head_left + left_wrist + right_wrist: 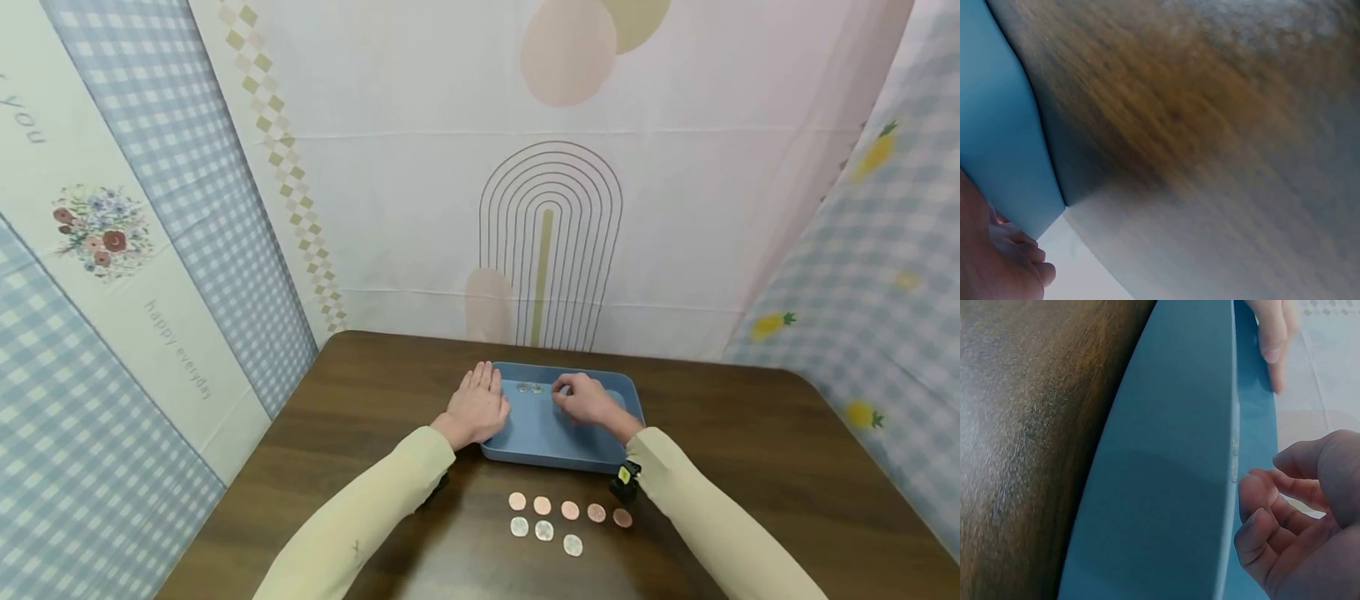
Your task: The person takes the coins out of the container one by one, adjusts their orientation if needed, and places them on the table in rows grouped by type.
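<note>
My left hand (477, 405) rests with straight fingers on the left rim of a shallow blue tray (536, 429). Part of that hand (1010, 265) shows beside the tray's corner in the left wrist view. Over the tray's right half hovers my right hand (587, 400), its fingers loosely bent and the thumb near the index finger. The right wrist view shows no object between these fingers (1257, 490). Two silvery coins (536, 388) lie in the tray near its back wall, just left of the right hand.
On the brown wooden table (375, 392), in front of the tray, lies a row of several copper-coloured coins (570, 510). Nearer to me is a row of three silvery coins (544, 531). A printed cloth (405, 208) hangs behind the table.
</note>
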`<action>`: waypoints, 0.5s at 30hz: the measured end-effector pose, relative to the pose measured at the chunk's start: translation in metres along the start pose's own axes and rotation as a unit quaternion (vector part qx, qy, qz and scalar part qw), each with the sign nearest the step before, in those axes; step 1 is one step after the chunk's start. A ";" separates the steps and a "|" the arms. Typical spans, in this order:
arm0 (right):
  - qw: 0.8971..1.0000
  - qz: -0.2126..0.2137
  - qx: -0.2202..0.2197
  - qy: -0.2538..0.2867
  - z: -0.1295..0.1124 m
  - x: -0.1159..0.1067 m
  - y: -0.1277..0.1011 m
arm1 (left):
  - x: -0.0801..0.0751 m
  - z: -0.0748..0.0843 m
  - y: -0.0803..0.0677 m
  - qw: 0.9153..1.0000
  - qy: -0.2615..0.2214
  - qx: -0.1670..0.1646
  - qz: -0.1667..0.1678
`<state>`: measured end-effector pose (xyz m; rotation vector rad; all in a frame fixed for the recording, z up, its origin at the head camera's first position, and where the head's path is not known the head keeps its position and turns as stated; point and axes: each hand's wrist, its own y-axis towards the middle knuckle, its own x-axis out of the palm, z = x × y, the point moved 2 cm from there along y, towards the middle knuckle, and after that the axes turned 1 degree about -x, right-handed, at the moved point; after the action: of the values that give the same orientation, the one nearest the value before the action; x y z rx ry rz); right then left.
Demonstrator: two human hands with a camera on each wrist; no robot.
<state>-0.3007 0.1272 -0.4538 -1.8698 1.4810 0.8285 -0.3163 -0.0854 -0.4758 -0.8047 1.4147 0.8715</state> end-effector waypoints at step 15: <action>1.000 -0.005 0.016 -0.003 0.017 0.010 0.027 | 0.000 0.004 0.011 1.000 -0.016 -0.014 -0.002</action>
<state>-0.3269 0.1297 -0.4741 -1.8485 1.4723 0.7999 -0.3243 -0.0770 -0.4757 -0.8108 1.3741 0.8999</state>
